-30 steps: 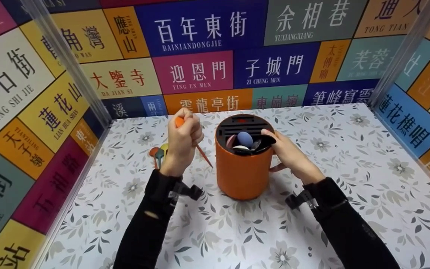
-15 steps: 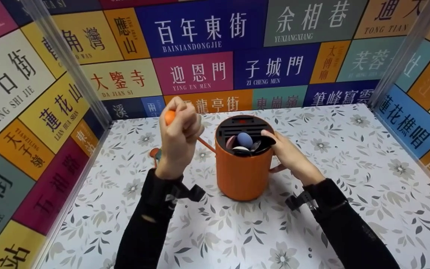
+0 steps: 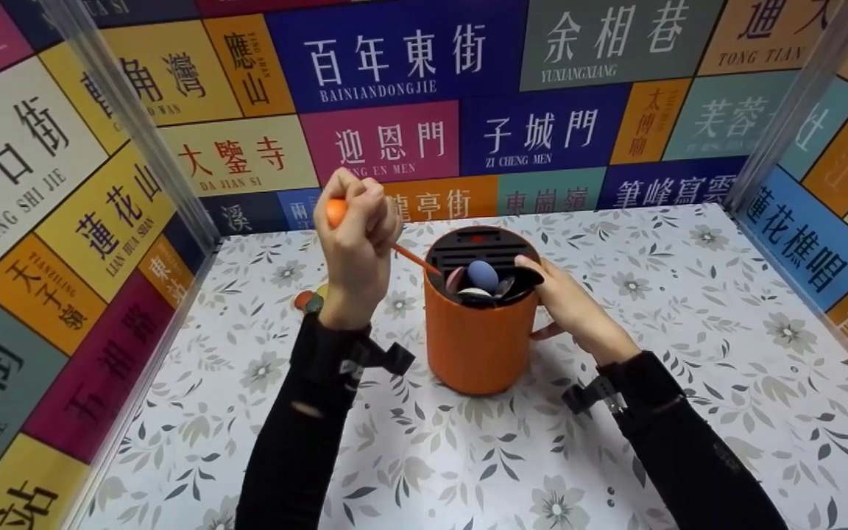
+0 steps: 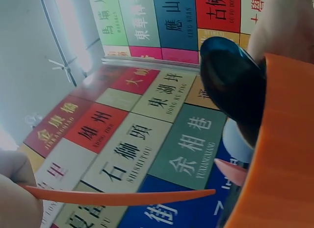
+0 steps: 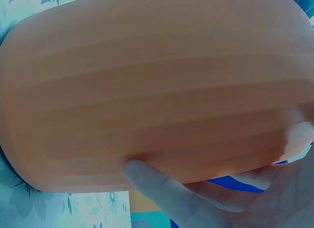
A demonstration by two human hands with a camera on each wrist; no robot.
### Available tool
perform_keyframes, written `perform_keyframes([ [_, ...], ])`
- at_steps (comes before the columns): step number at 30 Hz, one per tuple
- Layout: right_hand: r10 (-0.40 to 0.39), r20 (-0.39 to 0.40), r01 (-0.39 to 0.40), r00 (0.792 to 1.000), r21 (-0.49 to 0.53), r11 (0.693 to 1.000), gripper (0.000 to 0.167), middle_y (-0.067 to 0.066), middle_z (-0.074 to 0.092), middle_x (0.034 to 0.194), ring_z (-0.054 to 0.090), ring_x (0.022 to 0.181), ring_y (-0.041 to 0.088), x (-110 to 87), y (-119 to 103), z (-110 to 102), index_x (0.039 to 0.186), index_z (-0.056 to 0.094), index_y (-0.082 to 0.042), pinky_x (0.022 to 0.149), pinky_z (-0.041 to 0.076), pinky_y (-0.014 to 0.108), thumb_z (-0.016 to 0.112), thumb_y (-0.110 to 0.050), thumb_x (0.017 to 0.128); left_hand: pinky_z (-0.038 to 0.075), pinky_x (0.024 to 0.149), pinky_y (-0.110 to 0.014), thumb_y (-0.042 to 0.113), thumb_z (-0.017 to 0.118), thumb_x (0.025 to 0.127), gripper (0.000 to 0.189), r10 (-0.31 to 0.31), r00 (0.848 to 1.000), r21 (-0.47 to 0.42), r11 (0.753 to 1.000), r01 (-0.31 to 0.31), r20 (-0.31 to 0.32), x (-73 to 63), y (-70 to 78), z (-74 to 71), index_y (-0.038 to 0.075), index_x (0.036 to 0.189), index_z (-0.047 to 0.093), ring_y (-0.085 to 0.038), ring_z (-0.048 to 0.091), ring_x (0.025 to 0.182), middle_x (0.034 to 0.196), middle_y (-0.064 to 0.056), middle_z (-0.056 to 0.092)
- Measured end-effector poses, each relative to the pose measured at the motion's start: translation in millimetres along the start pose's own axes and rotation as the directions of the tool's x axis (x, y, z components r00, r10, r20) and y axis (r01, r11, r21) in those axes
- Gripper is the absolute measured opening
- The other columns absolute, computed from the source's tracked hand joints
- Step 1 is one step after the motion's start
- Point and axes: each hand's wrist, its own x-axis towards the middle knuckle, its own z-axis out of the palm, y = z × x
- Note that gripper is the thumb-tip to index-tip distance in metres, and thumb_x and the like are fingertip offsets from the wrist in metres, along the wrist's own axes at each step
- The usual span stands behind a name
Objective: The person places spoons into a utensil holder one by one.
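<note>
My left hand (image 3: 358, 243) grips an orange spoon (image 3: 336, 213) by its bowl end, raised to the left of an orange utensil holder (image 3: 479, 350). Its thin handle (image 4: 122, 196) slants down to the right, the tip over the holder's left rim. The black slotted insert (image 3: 461, 254) holds a blue-purple spoon (image 3: 482, 275), a pink one (image 3: 455, 280), a white one (image 3: 474, 293) and a black one (image 3: 528, 280). My right hand (image 3: 575, 305) steadies the upright holder from the right, thumb at the rim, a fingertip (image 5: 137, 171) against the ribbed side.
Red-orange (image 3: 303, 300), green (image 3: 314, 302) and yellow (image 3: 323, 291) spoons lie on the table left of the holder, partly hidden by my left forearm. A floral cloth (image 3: 468, 456) covers the table. Sign-printed walls (image 3: 394, 66) stand behind and at both sides.
My left hand has risen with the orange spoon, and the handle tip has gone from beside the holder up to over its left rim. The right hand and the holder stay put.
</note>
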Motion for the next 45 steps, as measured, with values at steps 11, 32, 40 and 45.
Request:
perform_keyframes([
  [11, -0.007, 0.002, 0.007, 1.000, -0.006, 1.000, 0.081, 0.018, 0.042, 0.159, 0.050, 0.137, 0.044, -1.6, 3.1, 2.0, 0.167, 0.027, -0.018, 0.075, 0.061, 0.058, 0.044, -0.067, 0.104, 0.015, 0.044, -0.024, -0.004, 0.047, 0.093, 0.031, -0.070, 0.997, 0.042, 0.997, 0.071, -0.037, -5.8, -35.2, -7.3, 0.017, 0.075, 0.034, -0.006, 0.023, 0.048, 0.060, 0.006, 0.030],
  [32, -0.007, -0.002, 0.007, 1.000, -0.002, 1.000, 0.082, 0.018, 0.042, 0.160, 0.049, 0.138, 0.043, -0.8, 1.1, 2.2, 0.166, 0.029, -0.017, 0.075, 0.061, 0.058, 0.044, -0.067, 0.104, 0.027, 0.049, -0.022, -0.002, 0.066, 0.093, 0.037, -0.090, 0.995, 0.526, 0.849, 0.056, 0.040, -29.9, -80.5, -15.6, 0.011, 0.071, 0.040, -0.007, 0.032, 0.049, 0.063, 0.005, 0.038],
  [40, -0.011, -0.005, 0.011, 1.000, -0.011, 1.000, 0.080, 0.020, 0.044, 0.157, 0.050, 0.137, 0.043, -2.2, -1.4, 0.8, 0.164, 0.031, -0.013, 0.073, 0.061, 0.058, 0.043, -0.065, 0.105, 0.034, 0.053, -0.023, 0.004, 0.074, 0.092, 0.038, -0.074, 0.995, 0.681, 0.732, 0.007, 0.069, -30.9, -90.0, -22.0, 0.009, 0.070, 0.044, -0.011, 0.044, 0.058, 0.070, 0.002, 0.049],
  [45, -0.014, -0.006, 0.014, 1.000, -0.005, 1.000, 0.080, 0.021, 0.045, 0.157, 0.050, 0.137, 0.043, -2.6, -1.3, 1.1, 0.164, 0.030, -0.014, 0.073, 0.061, 0.057, 0.043, -0.065, 0.105, 0.048, 0.082, -0.029, 0.013, 0.078, 0.092, 0.022, -0.120, 0.992, 0.758, 0.650, 0.057, 0.029, -35.1, -96.1, -27.8, 0.004, 0.082, 0.061, -0.017, 0.058, 0.089, 0.092, -0.005, 0.061],
])
